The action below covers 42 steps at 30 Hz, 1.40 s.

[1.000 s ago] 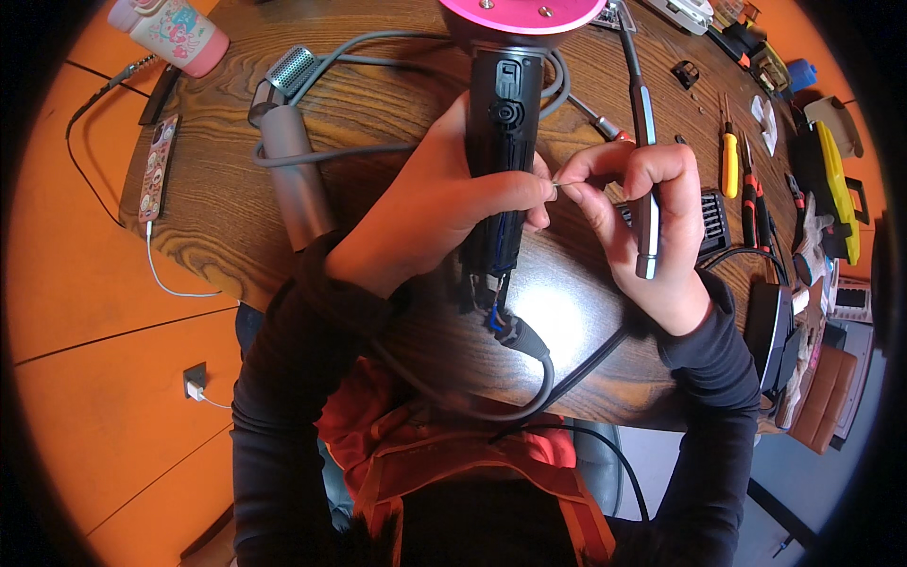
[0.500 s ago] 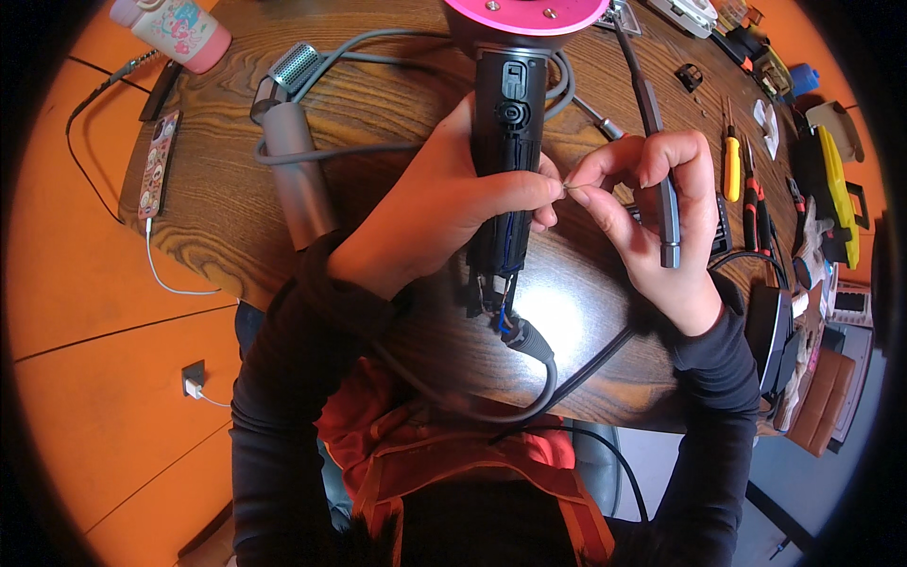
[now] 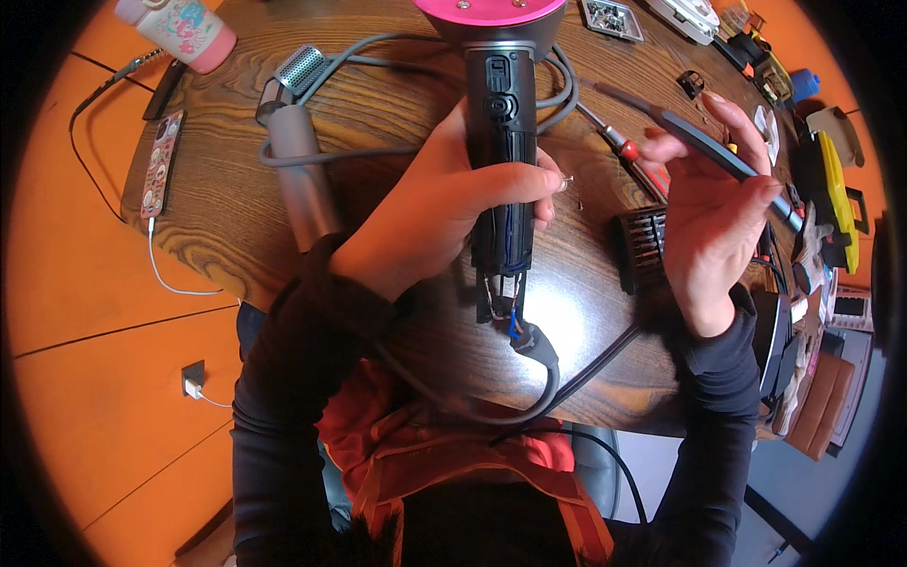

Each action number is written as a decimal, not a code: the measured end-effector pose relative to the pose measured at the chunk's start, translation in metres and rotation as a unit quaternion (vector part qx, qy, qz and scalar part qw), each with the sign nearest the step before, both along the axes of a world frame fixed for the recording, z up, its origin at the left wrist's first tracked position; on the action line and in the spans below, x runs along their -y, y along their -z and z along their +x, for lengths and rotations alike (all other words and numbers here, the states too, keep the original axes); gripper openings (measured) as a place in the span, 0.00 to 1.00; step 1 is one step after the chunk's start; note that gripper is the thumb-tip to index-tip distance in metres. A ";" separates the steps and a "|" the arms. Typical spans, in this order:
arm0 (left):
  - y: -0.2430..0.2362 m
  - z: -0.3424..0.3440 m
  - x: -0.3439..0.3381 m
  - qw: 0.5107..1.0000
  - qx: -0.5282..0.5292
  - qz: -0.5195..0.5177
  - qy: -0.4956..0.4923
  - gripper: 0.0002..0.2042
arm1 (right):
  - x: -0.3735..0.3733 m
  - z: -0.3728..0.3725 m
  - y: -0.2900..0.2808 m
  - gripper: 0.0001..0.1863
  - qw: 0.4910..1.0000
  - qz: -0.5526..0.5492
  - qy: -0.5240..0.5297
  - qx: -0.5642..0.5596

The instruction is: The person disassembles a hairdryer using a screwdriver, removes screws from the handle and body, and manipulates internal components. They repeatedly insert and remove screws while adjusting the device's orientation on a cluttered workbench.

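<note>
My left hand is wrapped round the black handle of a hair dryer with a pink-rimmed head. At the handle's lower end the casing is open, showing thin wires that lead into a grey cord. By my left fingertips a tiny screw-like metal piece sticks out to the right. Raised to the right of the dryer, my right hand holds a slim dark screwdriver between thumb and fingers, its tip angled up to the left, apart from the dryer.
A bit case and a red-handled screwdriver lie between the hands. A small parts tray sits at the back. To the left are a grey cylindrical tool, a power strip and a bottle.
My right hand has let go of the tiny piece, moved right and swung the screwdriver from near upright to slanting. The dryer has shifted slightly left in my left hand.
</note>
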State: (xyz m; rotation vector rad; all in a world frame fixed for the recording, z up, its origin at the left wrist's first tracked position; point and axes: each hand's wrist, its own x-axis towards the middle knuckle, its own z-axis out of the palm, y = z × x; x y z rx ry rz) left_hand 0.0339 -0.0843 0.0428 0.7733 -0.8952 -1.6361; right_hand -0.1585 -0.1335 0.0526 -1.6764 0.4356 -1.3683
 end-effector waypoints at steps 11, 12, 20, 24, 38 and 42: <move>0.003 0.001 0.001 1.000 -0.017 -0.003 -0.021 0.23 | -0.005 -0.022 -0.032 0.07 0.999 0.036 0.010 -0.002; 0.002 0.000 0.001 1.000 -0.014 0.001 -0.024 0.23 | -0.009 -0.022 -0.031 0.05 0.998 0.059 0.018 0.009; 0.002 0.001 0.001 1.000 -0.022 -0.002 -0.022 0.20 | -0.014 -0.009 -0.014 0.06 0.991 0.132 -0.008 0.000; 0.001 0.000 0.002 0.999 -0.020 -0.004 -0.025 0.19 | -0.014 -0.008 -0.012 0.06 0.991 0.132 -0.010 0.003; 0.000 0.000 0.000 1.000 -0.002 0.007 -0.018 0.21 | -0.013 -0.009 -0.011 0.06 0.991 0.132 -0.028 0.002; 0.001 0.001 0.003 1.000 0.001 0.010 -0.015 0.19 | -0.011 -0.011 -0.013 0.07 0.996 0.087 -0.009 -0.015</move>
